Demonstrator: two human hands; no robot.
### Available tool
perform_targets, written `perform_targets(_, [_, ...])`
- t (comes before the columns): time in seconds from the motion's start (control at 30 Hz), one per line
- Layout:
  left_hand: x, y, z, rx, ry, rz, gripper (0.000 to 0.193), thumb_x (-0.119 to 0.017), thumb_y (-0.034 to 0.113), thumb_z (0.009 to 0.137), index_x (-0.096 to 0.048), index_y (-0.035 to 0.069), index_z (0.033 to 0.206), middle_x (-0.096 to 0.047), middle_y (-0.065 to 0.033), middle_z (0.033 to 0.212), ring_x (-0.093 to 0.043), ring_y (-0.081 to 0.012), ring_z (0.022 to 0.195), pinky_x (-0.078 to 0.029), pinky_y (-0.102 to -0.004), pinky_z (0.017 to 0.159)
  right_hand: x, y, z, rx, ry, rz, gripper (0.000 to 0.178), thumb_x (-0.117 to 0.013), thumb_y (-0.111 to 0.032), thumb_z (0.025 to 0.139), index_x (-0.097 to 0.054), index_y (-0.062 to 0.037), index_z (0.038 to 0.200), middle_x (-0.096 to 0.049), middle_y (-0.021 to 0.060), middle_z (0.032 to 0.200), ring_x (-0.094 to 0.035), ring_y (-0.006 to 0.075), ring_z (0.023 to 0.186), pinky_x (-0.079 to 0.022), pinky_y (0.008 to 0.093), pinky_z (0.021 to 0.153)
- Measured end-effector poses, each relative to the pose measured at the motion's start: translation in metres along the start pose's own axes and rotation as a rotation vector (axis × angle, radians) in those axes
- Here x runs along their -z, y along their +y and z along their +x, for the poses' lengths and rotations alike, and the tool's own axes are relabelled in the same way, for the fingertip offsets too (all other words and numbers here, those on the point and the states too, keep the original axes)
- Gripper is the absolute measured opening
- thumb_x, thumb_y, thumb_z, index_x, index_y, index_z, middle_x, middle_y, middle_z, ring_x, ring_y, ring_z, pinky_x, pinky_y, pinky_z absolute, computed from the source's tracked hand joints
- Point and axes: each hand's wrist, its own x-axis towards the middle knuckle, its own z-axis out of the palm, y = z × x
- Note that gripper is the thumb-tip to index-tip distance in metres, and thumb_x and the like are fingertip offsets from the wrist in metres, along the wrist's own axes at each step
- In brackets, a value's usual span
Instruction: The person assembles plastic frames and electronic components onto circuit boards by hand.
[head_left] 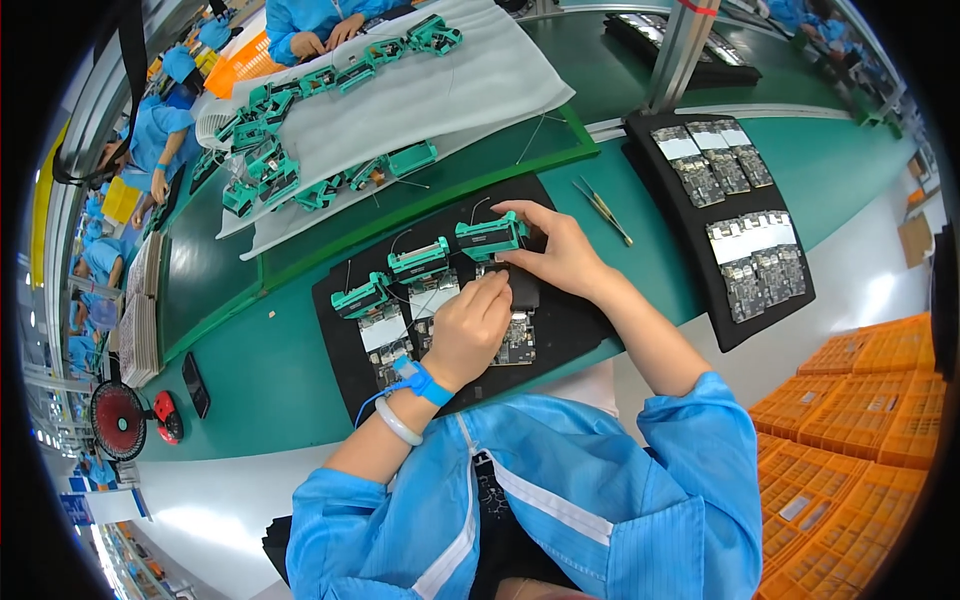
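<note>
My right hand point(562, 250) grips the right end of a green plastic housing point(488, 236) with a dark insert, thumb below and fingers above. My left hand point(472, 328) is closed, its fingers together and pointing at a circuit board point(487, 270) just below that housing; what the fingertips hold is hidden. A blue wrist strap point(424, 383) with a cord and a pale bangle sit on my left wrist. Two more green housings point(418, 260) stand in the same row to the left, thin wires rising from them. Circuit boards point(385, 335) lie below them on a black mat point(345, 350).
Tweezers point(604, 212) lie right of the mat. A black tray point(690, 240) of circuit boards stands farther right. Beyond a green ledge point(420, 195), many housings rest on white foam point(420, 110), near a co-worker's hands. A phone point(196, 385) and a fan point(118, 420) are at left, orange crates point(850, 420) at right.
</note>
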Motion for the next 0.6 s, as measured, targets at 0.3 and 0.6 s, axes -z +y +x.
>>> perform_targets(0.3, [0.000,0.004,0.008,-0.026,0.035,0.019,0.017,-0.071,-0.002,0.070,-0.067,-0.002,0.087,-0.070,-0.0138,0.107,-0.069,-0.0281,0.091,-0.058,-0.0356,0.075,0.010,0.006,0.003,-0.010,0.001,-0.111,0.054,-0.084,-0.018,0.075,-0.064,-0.0084,0.123,-0.068,0.0136,0.099,-0.063,0.0296,0.092,-0.052,0.0380,0.082])
perform_targets(0.6, [0.005,-0.010,0.006,0.034,-0.176,-0.079,0.022,-0.071,0.001,0.068,-0.066,0.003,0.089,-0.071,-0.0105,0.105,-0.067,-0.0272,0.088,-0.056,-0.0371,0.071,0.011,-0.014,-0.007,-0.085,-0.003,-0.032,0.097,-0.083,-0.024,0.080,-0.027,0.0004,0.155,-0.053,0.0260,0.141,-0.056,0.0330,0.126,-0.047,0.0376,0.101])
